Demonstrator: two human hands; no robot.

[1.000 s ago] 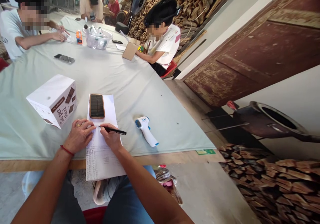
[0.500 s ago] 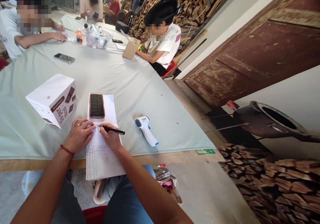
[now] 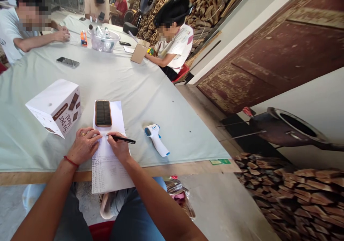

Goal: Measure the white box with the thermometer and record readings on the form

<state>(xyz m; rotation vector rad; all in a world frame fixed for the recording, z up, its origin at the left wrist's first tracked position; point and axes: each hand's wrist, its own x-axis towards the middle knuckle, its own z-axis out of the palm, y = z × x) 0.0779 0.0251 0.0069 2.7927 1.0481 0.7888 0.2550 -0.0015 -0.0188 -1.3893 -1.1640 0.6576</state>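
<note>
A long sheet of paper (image 3: 114, 174) lies on the table and hangs past its front edge, with small writing on its lower part. My right hand (image 3: 119, 148) grips a black pen (image 3: 123, 139), its tip at the paper. My left hand (image 3: 84, 146) lies with its fingers stretched out, fingertips on the paper's left side close to the pen tip. A dark solar power bank with an orange rim (image 3: 103, 114) rests on the top of the paper. Left of it stands a white box (image 3: 53, 105) with brown print. To the right is a white and blue infrared thermometer (image 3: 157, 140).
A phone (image 3: 68, 62) lies on the cloth-covered table (image 3: 182, 133). Farther back are a clear basin of bottles (image 3: 104, 46), an orange tape dispenser (image 3: 83, 39) and a cardboard box (image 3: 140, 51). Several people sit around the far side. Firewood (image 3: 295, 194) is stacked at the right.
The pen has tilted slightly in my right hand, while my left hand stays in place on the paper. The person at the far left has drawn their hands together.
</note>
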